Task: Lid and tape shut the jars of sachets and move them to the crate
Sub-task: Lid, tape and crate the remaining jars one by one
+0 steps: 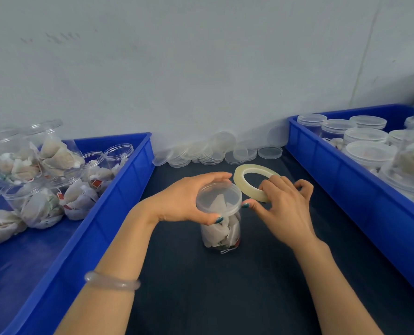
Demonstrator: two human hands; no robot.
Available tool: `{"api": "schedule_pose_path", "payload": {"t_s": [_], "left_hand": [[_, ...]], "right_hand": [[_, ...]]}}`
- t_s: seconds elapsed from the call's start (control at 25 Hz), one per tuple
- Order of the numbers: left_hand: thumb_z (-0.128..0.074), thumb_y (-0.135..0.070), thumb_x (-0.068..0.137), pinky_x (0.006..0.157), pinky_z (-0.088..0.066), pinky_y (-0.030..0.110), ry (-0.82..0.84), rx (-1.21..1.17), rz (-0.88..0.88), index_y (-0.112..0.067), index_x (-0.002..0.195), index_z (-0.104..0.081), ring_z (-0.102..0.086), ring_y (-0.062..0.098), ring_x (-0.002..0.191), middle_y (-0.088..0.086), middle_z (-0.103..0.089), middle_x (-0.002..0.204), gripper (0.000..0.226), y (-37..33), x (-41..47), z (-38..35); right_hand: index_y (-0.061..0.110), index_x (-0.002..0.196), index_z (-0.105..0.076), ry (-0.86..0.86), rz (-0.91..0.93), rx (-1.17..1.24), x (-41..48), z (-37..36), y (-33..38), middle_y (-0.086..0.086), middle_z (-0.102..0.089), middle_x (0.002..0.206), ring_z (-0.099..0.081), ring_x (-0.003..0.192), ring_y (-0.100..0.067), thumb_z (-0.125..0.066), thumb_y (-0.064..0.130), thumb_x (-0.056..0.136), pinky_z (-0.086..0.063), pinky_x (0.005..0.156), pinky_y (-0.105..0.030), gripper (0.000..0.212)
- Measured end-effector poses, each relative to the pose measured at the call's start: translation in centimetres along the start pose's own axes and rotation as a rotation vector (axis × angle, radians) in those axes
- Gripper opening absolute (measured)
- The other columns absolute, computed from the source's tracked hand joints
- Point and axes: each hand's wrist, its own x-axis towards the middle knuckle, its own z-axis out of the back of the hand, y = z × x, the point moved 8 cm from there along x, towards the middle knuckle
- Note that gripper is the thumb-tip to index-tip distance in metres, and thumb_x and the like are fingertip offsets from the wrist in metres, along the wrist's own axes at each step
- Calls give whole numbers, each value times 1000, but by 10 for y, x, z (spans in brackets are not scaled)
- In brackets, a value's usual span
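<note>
A clear jar [221,234] packed with white sachets stands on the dark table in the middle. A clear lid [218,195] sits on its mouth. My left hand [184,199] curls round the lid's rim from the left, thumb at the front edge. My right hand [284,206] holds a pale tape roll [250,177] with its fingers through the ring, and its thumb tip touches the lid's right edge. The jar's upper wall is hidden behind my left hand.
A blue crate [119,189] on the left holds several open jars of sachets [44,189]. A blue crate [326,163] on the right holds several lidded jars [368,146]. Loose clear lids [215,151] lie along the back wall.
</note>
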Motion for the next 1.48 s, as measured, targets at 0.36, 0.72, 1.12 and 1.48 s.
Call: {"api": "schedule_pose_path", "payload": {"t_s": [0.36,0.72,1.12,1.48], "left_hand": [[-45,-97,55,97,-43,35,-209,415,270,-23,149,-28,-46,14,129,-7,-35,143,121,-5,6,-11],[-86,-45,66,96,-37,12,-177,-22,58,-40,144,-38,-44,-14,119,-28,-47,129,91,6,2,-4],[-81,-53,66,97,-36,23,-97,119,5,-48,138,-16,-43,0,124,-21,-49,134,97,-13,8,-12],[-69,-49,80,84,-41,30,-433,266,47,-31,127,-36,-54,11,111,-16,-56,121,60,-25,14,-11]], "right_hand": [[23,87,-53,-11,27,66,-3,-6,9,12,-44,87,-41,85,-9,-28,64,88,-13,78,-32,48],[26,83,-58,1,59,0,0,4,1,13,-49,87,-46,88,-10,-25,70,89,-15,86,-32,55],[24,102,-65,3,31,82,-3,-3,10,12,-51,96,-40,99,-10,-70,22,89,-13,82,-33,15],[26,91,-55,0,-239,25,-9,-15,17,14,-54,85,-41,92,-12,-45,22,100,-11,80,-33,14]]}}
